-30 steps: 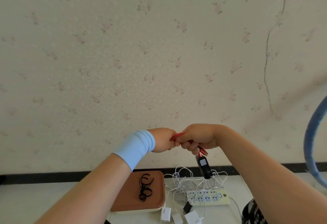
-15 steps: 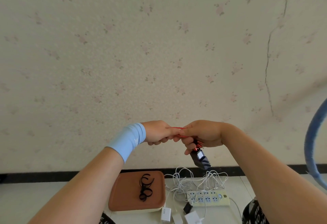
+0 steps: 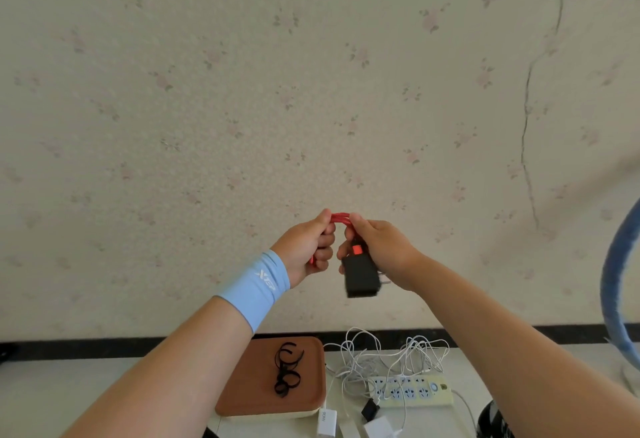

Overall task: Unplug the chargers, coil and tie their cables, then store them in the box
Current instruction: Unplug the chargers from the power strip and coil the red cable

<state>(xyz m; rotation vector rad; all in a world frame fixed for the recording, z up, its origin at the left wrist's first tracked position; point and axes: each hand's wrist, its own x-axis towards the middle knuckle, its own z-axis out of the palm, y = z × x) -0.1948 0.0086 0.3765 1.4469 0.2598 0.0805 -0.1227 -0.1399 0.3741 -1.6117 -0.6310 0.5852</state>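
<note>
Coil step: my L hand [image 3: 306,247] & R hand [image 3: 382,250] both grip red cable [image 3: 341,219], black charger [image 3: 362,276] hanging below; next prob needs tie [image 3: 282,385] off box lid [image 3: 249,385].

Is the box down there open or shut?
Shut. The brown lid lies flat over the cream box, and the black cable ties rest on top of it.

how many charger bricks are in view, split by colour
Black charger bricks: 2 (one on the red cable gripped by the left hand and right hand, one small beside the white power strip)
White charger bricks: 3, along the bottom edge
Total: 5
</note>
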